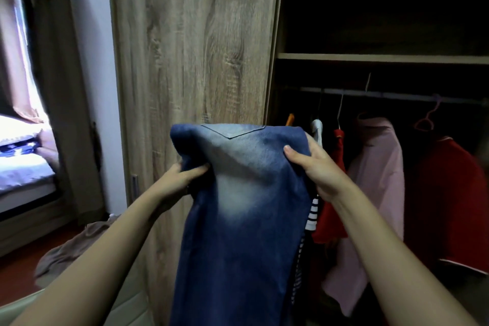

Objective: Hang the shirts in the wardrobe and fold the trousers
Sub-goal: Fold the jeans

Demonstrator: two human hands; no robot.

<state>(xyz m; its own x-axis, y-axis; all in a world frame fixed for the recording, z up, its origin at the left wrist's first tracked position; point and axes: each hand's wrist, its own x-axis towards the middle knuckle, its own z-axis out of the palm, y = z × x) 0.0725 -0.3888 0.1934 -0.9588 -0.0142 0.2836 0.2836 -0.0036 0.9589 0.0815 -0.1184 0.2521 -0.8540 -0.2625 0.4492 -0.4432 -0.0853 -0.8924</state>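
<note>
Bedroom, open wardrobe point(195, 47), shirts point(375, 167) on rail point(397, 94). Jeans point(238, 219) held up; left hand point(180, 177) and right hand point(315, 167) each gripping a side. Step: folding; next, likely bringing the halves together.

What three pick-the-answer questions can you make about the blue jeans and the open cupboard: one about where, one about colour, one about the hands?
1. Where are the faded blue denim jeans?
A. Lying on the bed.
B. Held up in front of the brown wooden wardrobe door.
C. Hanging on the rail.

2. What colour is the collared shirt on the metal rail, beside the red garment with white trim?
A. Green.
B. Yellow.
C. Pink.

3. What are the left hand and the right hand doing?
A. Both grip the jeans.
B. Both hang empty.
C. One holds a hanger.

Answers:
1 B, the jeans dangle from the hands before the door.
2 C, the collared shirt is pale pink.
3 A, the fingers of both hands curl into the denim.
</note>
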